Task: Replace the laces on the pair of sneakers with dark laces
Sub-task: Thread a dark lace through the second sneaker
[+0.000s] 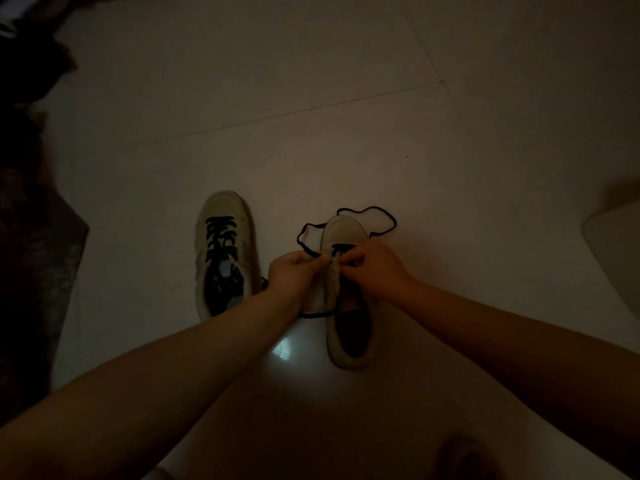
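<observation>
Two pale sneakers stand on the tiled floor in dim light. The left sneaker (pixel 221 251) is laced up its front with a dark lace. The right sneaker (pixel 346 299) carries one dark bar across its lowest eyelets, and the rest of the dark lace (pixel 377 220) lies looped on the floor around its toe. My left hand (pixel 294 275) pinches the lace at the shoe's left eyelet row. My right hand (pixel 374 268) pinches the lace at the right eyelet row. Both hands cover the middle of the shoe's tongue.
Dark cloth or furniture (pixel 31 237) fills the left edge. A pale object (pixel 616 251) juts in at the right edge. A small bright reflection (pixel 283 349) lies on the floor between my forearms. A dim shape (pixel 464 455) sits at the bottom right.
</observation>
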Motion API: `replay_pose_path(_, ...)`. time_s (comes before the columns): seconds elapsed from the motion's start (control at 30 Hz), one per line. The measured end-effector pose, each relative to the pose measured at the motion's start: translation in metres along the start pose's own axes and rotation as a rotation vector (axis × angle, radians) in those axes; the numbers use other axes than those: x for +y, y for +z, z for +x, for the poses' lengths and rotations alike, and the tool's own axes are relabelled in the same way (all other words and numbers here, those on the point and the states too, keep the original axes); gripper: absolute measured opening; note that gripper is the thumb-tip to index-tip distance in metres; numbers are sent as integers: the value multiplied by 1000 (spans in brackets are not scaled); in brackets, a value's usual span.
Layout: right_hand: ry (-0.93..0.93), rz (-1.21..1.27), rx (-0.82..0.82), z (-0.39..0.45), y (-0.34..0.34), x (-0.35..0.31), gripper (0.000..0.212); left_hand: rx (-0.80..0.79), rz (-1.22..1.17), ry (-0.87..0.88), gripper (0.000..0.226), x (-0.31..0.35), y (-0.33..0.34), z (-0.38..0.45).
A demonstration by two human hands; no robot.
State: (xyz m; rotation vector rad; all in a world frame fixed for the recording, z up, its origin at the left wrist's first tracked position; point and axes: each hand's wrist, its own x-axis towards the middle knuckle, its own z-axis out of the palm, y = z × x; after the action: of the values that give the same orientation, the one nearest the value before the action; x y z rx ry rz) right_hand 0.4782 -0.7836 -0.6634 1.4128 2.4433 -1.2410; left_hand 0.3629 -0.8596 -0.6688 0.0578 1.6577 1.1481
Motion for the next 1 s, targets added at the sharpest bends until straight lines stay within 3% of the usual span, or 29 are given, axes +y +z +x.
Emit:
replay_pose_path(0.13, -2, 40, 24, -2, 4, 2, 17, 37, 109, 137, 25, -6, 9, -2)
replay_pose_path(0.37, 70, -4, 3, -3, -1, -4, 10, -9, 152, 186, 17, -13, 7, -7)
replay_pose_path(0.43, 78, 19, -6, -7, -4, -6, 18, -58, 153, 197, 14, -9, 9, -6)
replay_pose_path(0.5, 100, 57, -44, -13, -7, -7, 25, -101, 166, 202, 26, 3, 12, -3)
replay_pose_path(0.67, 263, 523, -16, -27, -13, 1, 23, -77, 500, 419, 37, 17, 9, 11)
replay_pose_path(0.8, 315, 1017, -94, -27, -22, 9, 16, -147, 450, 466, 19, 6, 6, 4)
replay_pose_path(0.93, 309, 1002, -121, -23, -22, 8, 30, -213, 433, 611, 27, 0, 13, 1)
replay_pose_path(1.0, 330, 1059, -62, -22, -22, 5, 32, -307, 582, 663, 58, -4, 9, 4)
